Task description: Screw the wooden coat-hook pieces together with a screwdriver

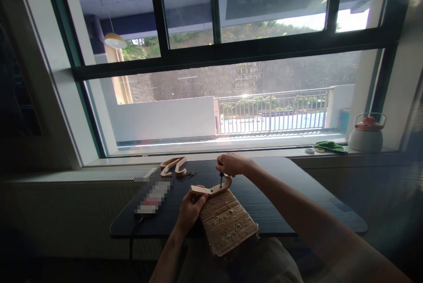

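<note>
My right hand is closed around the handle of a screwdriver, whose shaft points down onto a bent, pale wooden piece with a hooked end. Beneath that piece lies a thick wooden board, with a rough, pitted face strewn with chips, at the near edge of the table and over my lap. My left hand grips the straight end of the bent piece, thumb on its near side. Whether a screw sits under the screwdriver tip is too small to tell.
More bent wooden pieces lie at the table's far left, beside several small screws. A blurred-out box-like object with a cable is at left. On the windowsill stand a kettle-like pot and a green cloth.
</note>
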